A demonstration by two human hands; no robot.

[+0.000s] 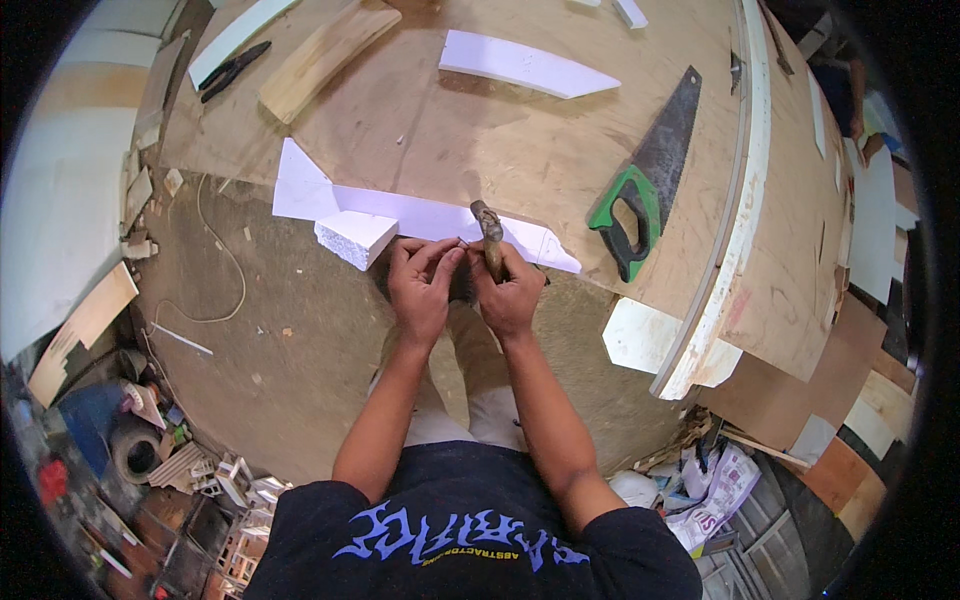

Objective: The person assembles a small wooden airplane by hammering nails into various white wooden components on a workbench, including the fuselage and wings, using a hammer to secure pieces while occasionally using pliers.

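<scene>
In front of me, my left hand [422,285] is closed, thumb and fingertips pinched on a small thin dark nail [463,242]. Close beside it, my right hand [510,292] grips a hammer [487,222] by its wooden handle, with the head pointing up and away from me; its fingertips are near the nail too. Just beyond both hands lies a long white board [430,217] along the table's near edge. An angled white piece [302,182] meets its left end. A white block with a rough, crumbly face [357,238] rests against the board, left of my left hand.
The plywood table [400,140] carries a green-handled handsaw [645,180] at right, a white offcut [530,65], a wooden piece [330,58] and black pliers [235,70]. A long white-edged strip [735,210] runs down the right. Scraps and a cord [240,270] lie on the floor.
</scene>
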